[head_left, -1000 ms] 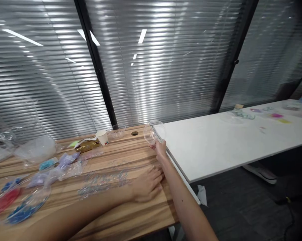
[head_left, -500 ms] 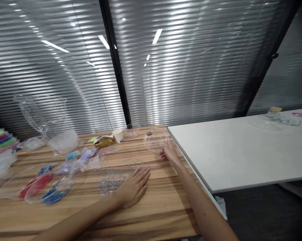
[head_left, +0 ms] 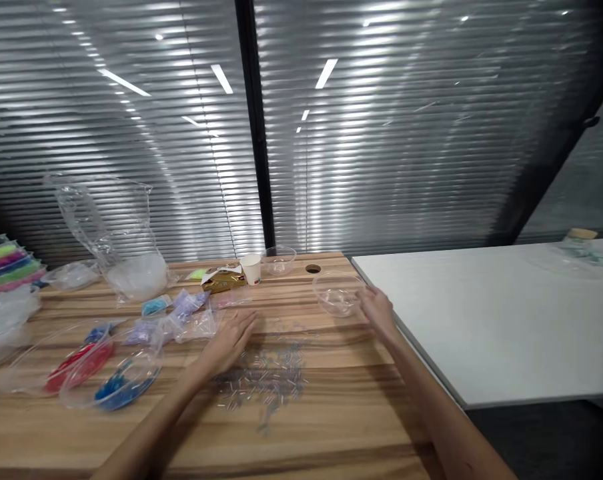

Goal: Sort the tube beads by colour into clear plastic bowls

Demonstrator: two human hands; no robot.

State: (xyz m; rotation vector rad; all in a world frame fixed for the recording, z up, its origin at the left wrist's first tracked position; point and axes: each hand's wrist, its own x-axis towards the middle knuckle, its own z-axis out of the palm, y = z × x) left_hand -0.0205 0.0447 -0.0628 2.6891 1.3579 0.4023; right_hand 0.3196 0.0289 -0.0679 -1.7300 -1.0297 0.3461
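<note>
The right hand [head_left: 376, 308] is closed on the near-right rim of a clear plastic bowl [head_left: 335, 301], which lies beyond and to the right of the scatter of small clear tube pieces [head_left: 276, 375]. Holding it by the edge leaves the bowl's mouth uncovered and probably steadies so light a vessel; whether its base touches the wooden table [head_left: 341, 427] I cannot tell.

The left hand [head_left: 230, 341] is flat and palm down, fingers stretched out and close together, with nothing visible in its grasp. It borders the scatter's left side, side-on like a low wall, a posture that would suit bounding loose pieces. The pieces lie spread out, densest in the middle, seemingly because nothing encloses them.

Farther left of the scatter, a front clear bowl [head_left: 142, 363] holds blue pieces [head_left: 112, 385], and red pieces [head_left: 79, 365] show beside them through overlapping clear walls; the containers presumably keep the colours apart. Beyond and left of the scatter are purple-filled plastic bags [head_left: 186, 305], likely shut away from the loose pieces. Beyond it stand a paper cup [head_left: 251, 269], a gold foil packet [head_left: 225, 280] and another clear bowl [head_left: 278, 262], perhaps set back to free the near surface. To its right is a white table [head_left: 481, 320].
</note>
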